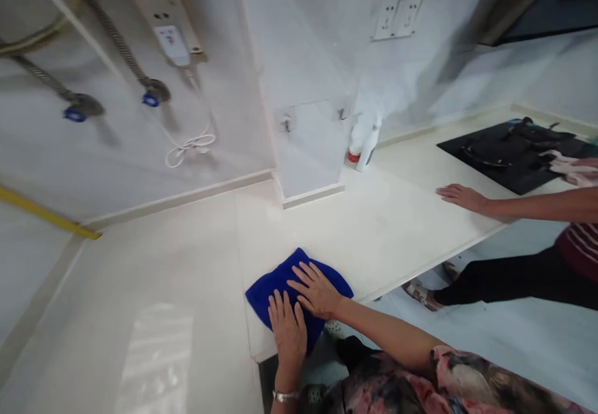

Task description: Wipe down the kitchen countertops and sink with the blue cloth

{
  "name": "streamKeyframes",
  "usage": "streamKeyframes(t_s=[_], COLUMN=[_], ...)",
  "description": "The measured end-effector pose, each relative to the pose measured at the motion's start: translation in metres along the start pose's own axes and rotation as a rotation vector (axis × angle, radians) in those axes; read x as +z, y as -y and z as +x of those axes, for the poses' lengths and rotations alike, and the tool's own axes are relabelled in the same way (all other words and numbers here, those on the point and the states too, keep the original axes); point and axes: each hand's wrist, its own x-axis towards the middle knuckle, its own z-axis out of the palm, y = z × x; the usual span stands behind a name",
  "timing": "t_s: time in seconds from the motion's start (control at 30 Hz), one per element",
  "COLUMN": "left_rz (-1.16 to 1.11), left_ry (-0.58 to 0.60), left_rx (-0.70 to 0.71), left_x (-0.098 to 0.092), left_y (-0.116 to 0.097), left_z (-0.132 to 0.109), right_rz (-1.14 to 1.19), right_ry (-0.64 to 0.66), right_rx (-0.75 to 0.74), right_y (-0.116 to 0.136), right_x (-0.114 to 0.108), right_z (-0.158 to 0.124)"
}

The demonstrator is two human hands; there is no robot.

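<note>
head view: a blue cloth (279, 277) lies on the white desk (177, 258), low in the middle of the frame, with its bottom tip hanging over the edge. the left hand (289, 334) and the right hand (320, 292) are both flat on it, fingers a bit apart, not gripping. at the right of the frame, another person's hand (465, 198) lies flat on the desk. a white bottle (370, 145) stands near the wall (311, 146), up past the middle.

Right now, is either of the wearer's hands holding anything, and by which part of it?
Nothing looks gripped: the left hand and right hand lie flat, palms down, on the blue cloth at the counter's edge.
</note>
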Motion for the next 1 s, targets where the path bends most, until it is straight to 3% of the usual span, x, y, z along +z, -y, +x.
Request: streamKeyframes(t_s=[0.13,0.27,0.4,0.6,0.83,0.93,1.0], left_rz=[0.121,0.153,0.161,0.165,0.173,0.206,0.216], left_ry=[0.038,0.143,0.222,0.215,0.334,0.368,0.312], left_rx=[0.196,0.345,0.375,0.421,0.460,0.387,0.331], left_x=[0.011,0.018,0.032,0.061,0.087,0.102,0.111], left_y=[-0.015,-0.036,-0.046,-0.053,-0.061,-0.081,-0.096], left_z=[0.024,0.067,0.110,0.155,0.217,0.226,0.223], right_rz=[0.033,0.034,0.002,-0.050,-0.168,-0.176,-0.157], right_ry=[-0.042,-0.082,-0.114,-0.168,-0.183,-0.181,-0.174], right_rx=[0.096,0.219,0.323,0.416,0.585,0.645,0.659], right_y=[-0.029,-0.067,-0.108,-0.153,-0.159,-0.152,-0.150], right_x=[-0.013,-0.028,-0.038,-0.043,-0.041,-0.041,-0.041], right_z=[-0.009,-0.008,0.005,0.037,0.050,0.044,0.040])
